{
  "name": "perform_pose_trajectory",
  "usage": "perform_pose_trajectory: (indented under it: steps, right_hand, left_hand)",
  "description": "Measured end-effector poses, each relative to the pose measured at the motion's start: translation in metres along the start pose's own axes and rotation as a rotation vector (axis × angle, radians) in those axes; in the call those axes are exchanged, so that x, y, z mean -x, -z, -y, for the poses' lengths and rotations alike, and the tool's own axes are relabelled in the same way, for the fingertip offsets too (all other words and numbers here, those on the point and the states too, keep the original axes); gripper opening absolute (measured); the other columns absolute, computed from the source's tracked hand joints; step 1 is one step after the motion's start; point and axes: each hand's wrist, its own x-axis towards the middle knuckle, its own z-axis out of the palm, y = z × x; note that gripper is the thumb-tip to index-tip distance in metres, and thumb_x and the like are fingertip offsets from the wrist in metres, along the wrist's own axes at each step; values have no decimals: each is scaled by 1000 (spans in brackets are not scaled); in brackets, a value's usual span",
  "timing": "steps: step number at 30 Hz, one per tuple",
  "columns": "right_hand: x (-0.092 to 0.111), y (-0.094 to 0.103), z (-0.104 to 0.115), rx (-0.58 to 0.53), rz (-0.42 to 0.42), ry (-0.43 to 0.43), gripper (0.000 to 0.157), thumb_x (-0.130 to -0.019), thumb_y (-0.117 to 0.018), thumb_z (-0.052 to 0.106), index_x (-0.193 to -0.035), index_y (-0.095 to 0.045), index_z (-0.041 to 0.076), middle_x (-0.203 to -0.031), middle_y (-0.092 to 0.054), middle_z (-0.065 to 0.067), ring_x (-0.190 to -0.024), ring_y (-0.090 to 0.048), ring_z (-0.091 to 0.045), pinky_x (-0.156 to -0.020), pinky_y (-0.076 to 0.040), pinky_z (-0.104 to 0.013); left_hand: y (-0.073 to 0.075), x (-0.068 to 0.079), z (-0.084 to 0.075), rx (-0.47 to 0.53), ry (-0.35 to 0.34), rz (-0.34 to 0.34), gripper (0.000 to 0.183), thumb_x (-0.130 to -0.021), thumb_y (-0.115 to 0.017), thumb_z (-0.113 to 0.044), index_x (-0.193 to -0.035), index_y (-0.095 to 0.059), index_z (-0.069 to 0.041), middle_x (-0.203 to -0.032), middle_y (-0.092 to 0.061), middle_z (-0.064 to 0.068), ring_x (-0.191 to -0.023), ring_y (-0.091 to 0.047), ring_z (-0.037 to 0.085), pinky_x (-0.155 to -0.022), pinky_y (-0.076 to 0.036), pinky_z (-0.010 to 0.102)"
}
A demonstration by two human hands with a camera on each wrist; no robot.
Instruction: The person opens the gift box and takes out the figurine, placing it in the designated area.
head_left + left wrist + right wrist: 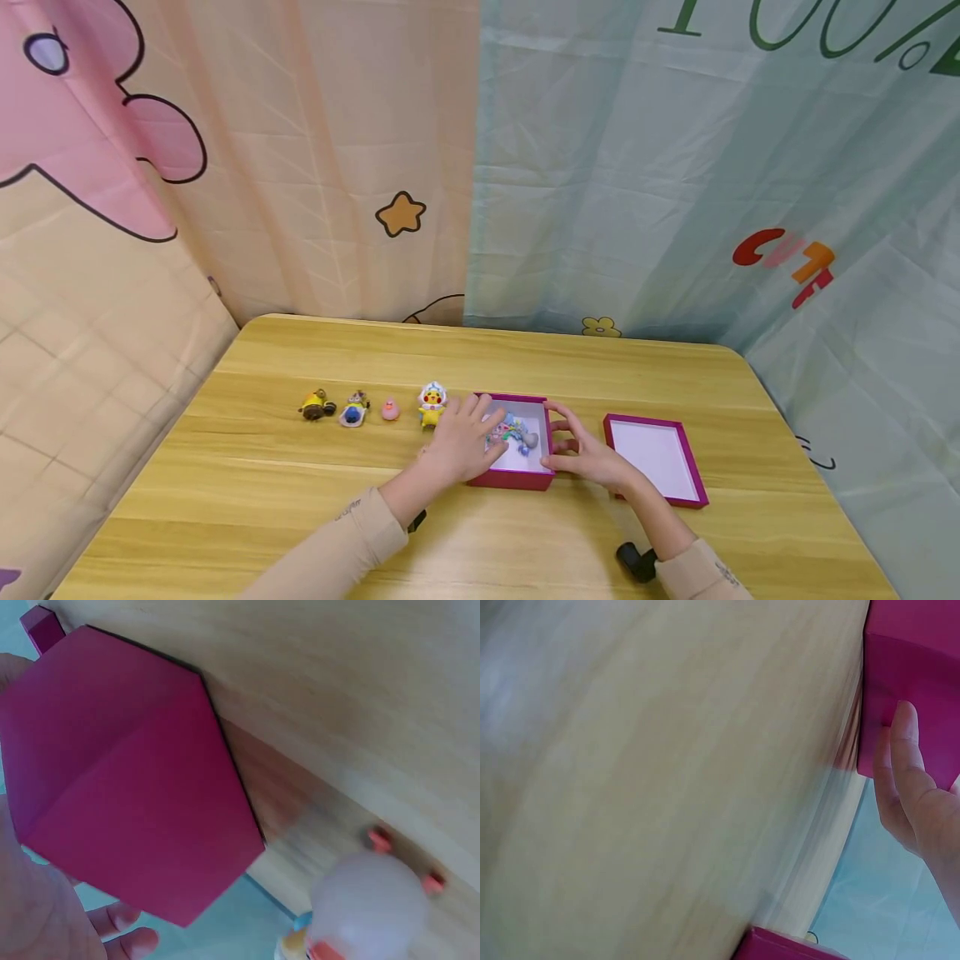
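A magenta box (pixel 517 481) with a white interior stands on the table, holding a small pile of mostly blue and pink items (pixel 512 429) too small to make out. Across its left side lies my left hand (pixel 462 442), fingers extended and spread over the rim. My right hand (pixel 592 461) is at the right wall, its fingers bent slightly and the thumb by the front corner. In the right wrist view, fingers (pixel 906 742) lie along the box's wall (pixel 922 682). The left wrist view shows the box's outer walls (pixel 150 795) beside the palm (pixel 37 907).
Left of the box, a yellow figure in a white hood (pixel 432 404), a pink duck (pixel 390 409) and two small figures (pixel 354 409) stand in a row. A magenta-rimmed lid (pixel 652 454) lies to the right. Curtains (pixel 360 167) hang behind the wooden table (pixel 300 500).
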Motion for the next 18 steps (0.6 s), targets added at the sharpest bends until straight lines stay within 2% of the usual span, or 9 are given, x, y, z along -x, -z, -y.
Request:
perform_pose_trajectory:
  steps: [7,18]
  right_hand:
    - [0,1,0,1,9,2,81,-83,-66,19,-144,-13,21,-134,-30,-22,-111,-45,-35,-87,-45,-46]
    - [-1,0,-2,-20,18,3,81,-83,-66,20,-144,-13,21,-134,-30,-23,-109,-47,-34,-86,-46,-45]
  left_hand:
    - [-2,-14,-14,-19,-21,21,55,-90,-39,-55,-136,-41,-26,-136,-40,2,-120,-37,19,-101,-30,37]
    - [-5,-35,-27,-61,-16,140,58,-90,-35,-59,-140,-35,-29,-143,-35,-1,-128,-32,17,-105,-27,36]
